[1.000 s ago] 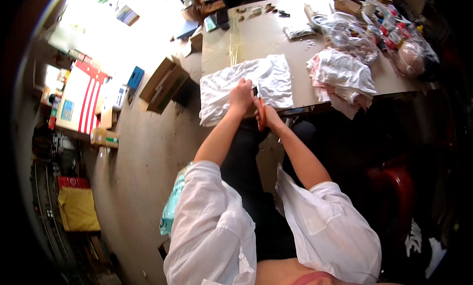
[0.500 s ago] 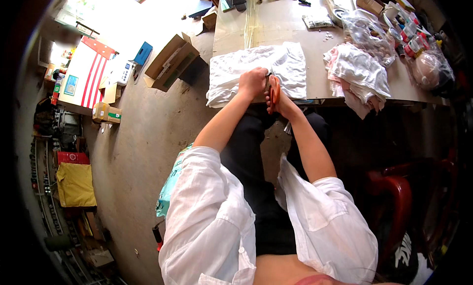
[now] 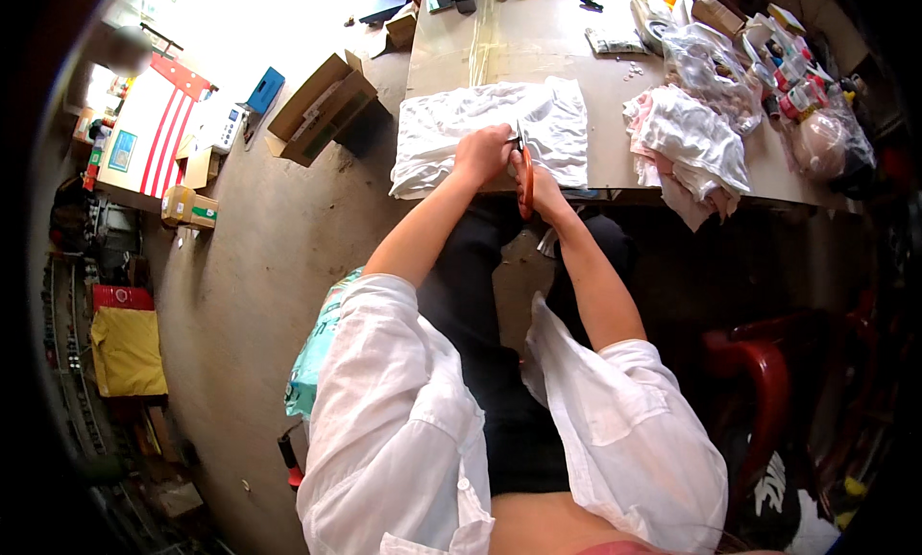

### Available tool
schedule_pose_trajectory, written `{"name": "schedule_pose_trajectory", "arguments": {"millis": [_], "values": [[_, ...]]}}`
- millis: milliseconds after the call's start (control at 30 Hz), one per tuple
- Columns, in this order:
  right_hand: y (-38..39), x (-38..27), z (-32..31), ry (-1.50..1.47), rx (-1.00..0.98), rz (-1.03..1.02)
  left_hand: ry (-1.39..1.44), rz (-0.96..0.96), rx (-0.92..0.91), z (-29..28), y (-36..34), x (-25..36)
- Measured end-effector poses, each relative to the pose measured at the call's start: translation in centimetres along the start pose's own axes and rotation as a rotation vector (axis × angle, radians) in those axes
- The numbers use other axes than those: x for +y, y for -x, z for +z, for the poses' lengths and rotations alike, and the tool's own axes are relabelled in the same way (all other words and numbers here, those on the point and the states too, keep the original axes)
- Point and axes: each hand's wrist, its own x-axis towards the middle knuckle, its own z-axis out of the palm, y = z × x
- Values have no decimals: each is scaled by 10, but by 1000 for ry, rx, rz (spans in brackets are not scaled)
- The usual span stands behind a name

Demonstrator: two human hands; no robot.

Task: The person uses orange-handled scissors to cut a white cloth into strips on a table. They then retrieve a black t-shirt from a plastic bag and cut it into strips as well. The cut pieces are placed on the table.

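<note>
Person sits at the tabletop, both forearms reaching fwd over dark trousers, white sleeves rolled to the elbow. Left hand rests on the near edge of the white cloth, fingers curled down and pinching the fabric at its hem. Right hand sits just beside it, grip closed round orange-handled scissors; the handles hang down toward the tabletop edge, blades point up at the cloth betw. the two hands; can't tell if the blades are parted. Cloth lies spread flat at the near edge of the tabletop, its left corner drooping over the side. To the right, well apart from the hands, a crumpled pile of white and pink fabric hangs partly off the edge. Behind that, clear bags and a clutter of small boxes at the far right corner. Floor on the left: open cardboard box, a red-and-white striped board, a yellow bag lower down. A teal sack sits by the person's left side, a red chair on the right.
</note>
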Motion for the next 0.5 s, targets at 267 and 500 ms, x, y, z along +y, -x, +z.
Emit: {"name": "schedule_pose_trajectory", "arguments": {"millis": [267,500], "values": [[-8,8,-4,151,20,-114,84,-126,-122,7,-5,-8],[7,-13,-5,33,23,160,44,-336,-317,3,-12,8]]}}
